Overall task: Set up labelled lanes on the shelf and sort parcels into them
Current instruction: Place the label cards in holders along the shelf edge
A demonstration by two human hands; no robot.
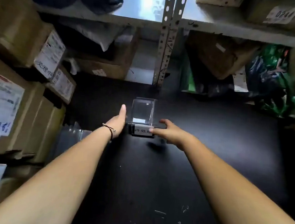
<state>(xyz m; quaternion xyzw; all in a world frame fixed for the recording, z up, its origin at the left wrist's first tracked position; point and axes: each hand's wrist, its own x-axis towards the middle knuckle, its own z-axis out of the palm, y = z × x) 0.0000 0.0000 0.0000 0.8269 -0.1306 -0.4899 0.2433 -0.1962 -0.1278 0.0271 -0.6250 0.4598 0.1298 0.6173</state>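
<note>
A clear, glossy acrylic divider (143,111) with a flat base and an upright see-through panel stands near the middle of the matte black shelf board (210,152), its front lip carrying a small white paper label (142,130) printed with dark characters. The left hand (118,121) lies flat and open with fingers straight and together, its edge set against the divider's side at nine o'clock; a thin dark cord bracelet (110,131) circles that wrist. The right hand (170,131) comes in from three o'clock, loosely curled, with the thumb tip touching the label's right end and the fingers bent near the base; whether it actually pinches the lip cannot be told. Both bare forearms stretch in from the lower corners. At nine o'clock, brown corrugated cardboard boxes (20,36) are stacked, with white shipping labels and blue handwritten characters on their faces. At twelve o'clock a grey perforated steel upright (166,42) rises between two bays, with more brown cartons and a pale soft plastic mailer behind it. At two o'clock sits a crinkled green and dark plastic bag (273,77). Pale scratches mark the black board near six o'clock. The picture is slightly blurred, so the fine print is unreadable.
</note>
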